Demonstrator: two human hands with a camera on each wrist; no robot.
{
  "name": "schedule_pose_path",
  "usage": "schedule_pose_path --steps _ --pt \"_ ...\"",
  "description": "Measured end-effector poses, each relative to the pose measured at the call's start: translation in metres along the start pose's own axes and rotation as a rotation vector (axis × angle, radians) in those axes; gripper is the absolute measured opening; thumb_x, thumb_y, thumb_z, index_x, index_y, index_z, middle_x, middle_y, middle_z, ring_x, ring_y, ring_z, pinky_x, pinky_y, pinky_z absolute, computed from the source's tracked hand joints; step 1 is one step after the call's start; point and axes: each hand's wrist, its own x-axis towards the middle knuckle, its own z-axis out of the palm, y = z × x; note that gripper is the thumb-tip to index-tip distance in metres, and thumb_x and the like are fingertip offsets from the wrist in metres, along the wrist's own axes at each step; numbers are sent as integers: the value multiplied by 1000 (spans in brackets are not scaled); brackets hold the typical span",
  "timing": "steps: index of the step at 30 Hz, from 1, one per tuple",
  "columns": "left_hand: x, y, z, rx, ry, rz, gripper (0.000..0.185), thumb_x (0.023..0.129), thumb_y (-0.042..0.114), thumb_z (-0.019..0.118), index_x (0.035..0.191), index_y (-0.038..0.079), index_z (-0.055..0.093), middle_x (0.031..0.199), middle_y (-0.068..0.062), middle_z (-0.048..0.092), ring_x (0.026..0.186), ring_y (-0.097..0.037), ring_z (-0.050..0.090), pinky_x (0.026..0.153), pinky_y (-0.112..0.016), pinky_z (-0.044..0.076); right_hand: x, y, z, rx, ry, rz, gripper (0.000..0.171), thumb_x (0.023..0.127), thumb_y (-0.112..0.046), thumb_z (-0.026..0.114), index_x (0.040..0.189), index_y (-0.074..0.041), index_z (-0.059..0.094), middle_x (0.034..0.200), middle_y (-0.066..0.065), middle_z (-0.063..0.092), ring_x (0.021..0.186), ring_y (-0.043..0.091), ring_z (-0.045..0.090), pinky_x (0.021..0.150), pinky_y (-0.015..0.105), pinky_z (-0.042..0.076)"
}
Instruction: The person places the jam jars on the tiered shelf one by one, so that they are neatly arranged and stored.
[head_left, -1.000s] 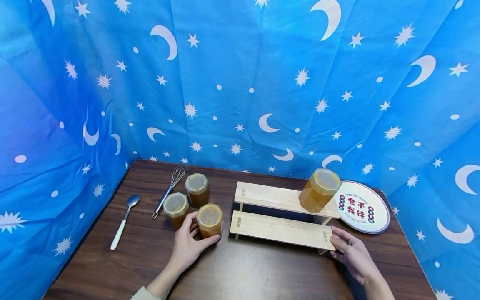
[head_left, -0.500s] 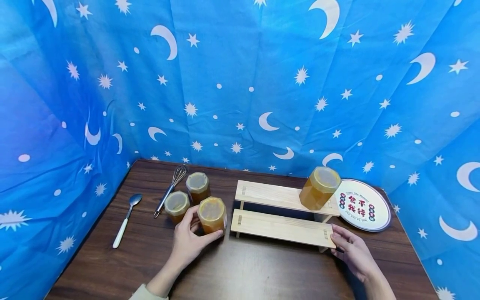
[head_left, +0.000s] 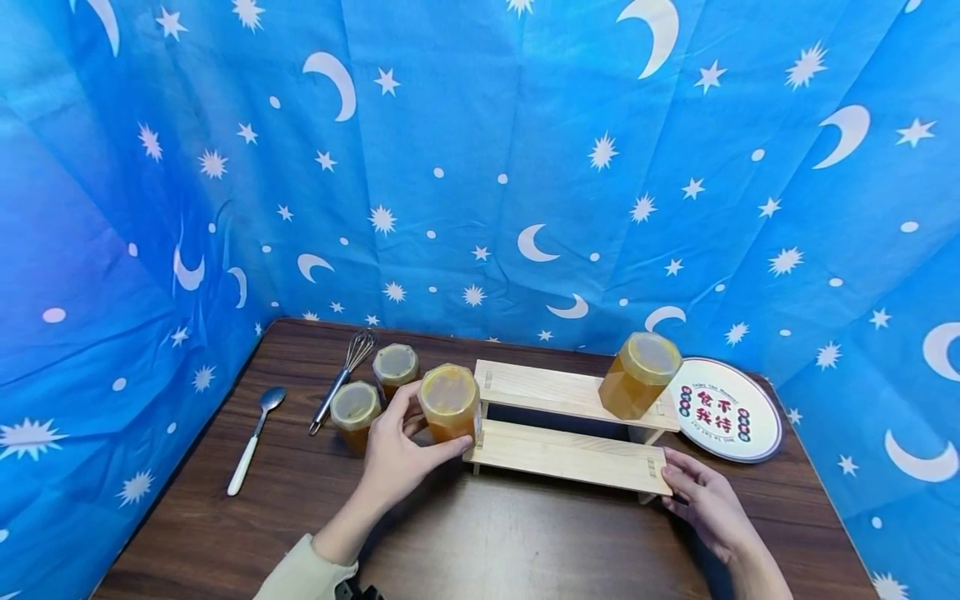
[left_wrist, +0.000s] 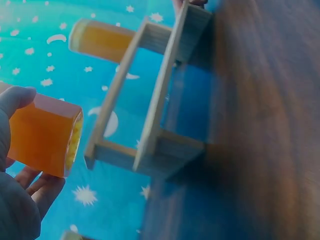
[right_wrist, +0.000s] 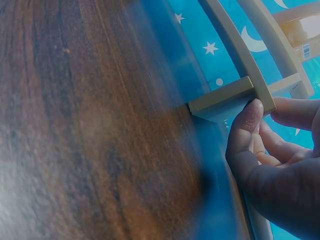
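Observation:
My left hand (head_left: 401,454) grips a faceted jar (head_left: 448,404) with amber contents and a pale lid, thumb on one side and fingers on the other. In the left wrist view this jar (left_wrist: 45,132) is raised clear of the table, beside the left end of a two-tier wooden rack (head_left: 570,457). At the rack's other end, my right hand (head_left: 701,504) pinches the corner of the lower board, its thumb (right_wrist: 245,122) against the edge in the right wrist view. A similar jar (head_left: 641,379) stands at the right of the upper board.
Two more jars (head_left: 355,408) (head_left: 396,367) stand on the table behind my left hand. A whisk (head_left: 345,375) and a white-handled spoon (head_left: 251,446) lie at the left. A round plate with red lettering (head_left: 738,392) lies behind the rack's right end. Blue star-patterned cloth (head_left: 480,167) hangs around the table.
My left hand has lifted the jar from the table and carried it up and right to the rack's left end. The right hand stays on the rack's corner.

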Motion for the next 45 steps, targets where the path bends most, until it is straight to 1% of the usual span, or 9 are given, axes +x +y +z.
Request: schedule_pose_path --steps 4,9,14,17,22,27,36,41,45 --pt "11 12 10 -13 -26 26 78 71 21 99 137 27 58 123 3 67 114 -14 66 96 -35 56 0 -1 0 -1 2 2 67 109 -14 53 161 6 16 119 -2 58 97 8 61 82 30 56" --pt "25 25 25 -13 -73 56 78 72 24 99 138 26 57 125 4 65 115 -13 65 95 -32 56 -1 -2 2 -17 7 12 67 109 -15 53 162 6 16 122 0 57 98 7 61 83 31 56" --pt "40 31 43 -39 -104 83 78 72 27 98 139 26 56 126 5 64 113 -14 65 93 -33 58 -2 -2 3 -21 13 16 67 109 -15 53 161 6 16 125 1 55 98 7 61 83 31 56" --pt "48 31 52 -45 -107 95 77 73 29 98 138 26 56 122 5 65 111 -15 64 92 -37 59 -3 -1 3 -17 13 20 66 109 -14 52 161 6 16 125 1 55 98 7 61 83 31 56" --pt "59 26 66 -21 -107 99 75 75 34 96 138 28 56 120 6 65 112 -14 64 91 -41 59 -2 0 3 -18 15 28 66 110 -15 52 161 6 17 126 2 56 98 8 62 83 32 56" --pt "66 20 78 4 -111 83 74 75 35 96 137 29 56 121 8 64 114 -11 62 92 -38 58 -1 1 3 -16 23 28 65 110 -15 52 161 6 17 126 2 56 98 8 62 83 31 56" --pt "74 12 93 49 -110 56 72 76 35 95 137 27 57 120 9 65 113 -12 63 93 -36 57 -1 0 3 -15 18 15 66 109 -14 52 161 6 16 122 0 57 98 7 62 82 30 56" --pt "79 11 100 64 -107 50 73 75 34 96 136 26 57 120 8 65 112 -13 64 93 -35 57 -1 -1 3 -18 23 19 66 110 -14 52 161 6 16 124 2 56 98 7 62 83 31 57" --pt "81 11 104 83 -116 28 74 75 36 96 137 27 56 121 8 65 113 -12 63 94 -34 57 -1 -2 4 -20 25 22 66 110 -15 52 161 6 16 126 3 55 98 7 62 83 31 57"
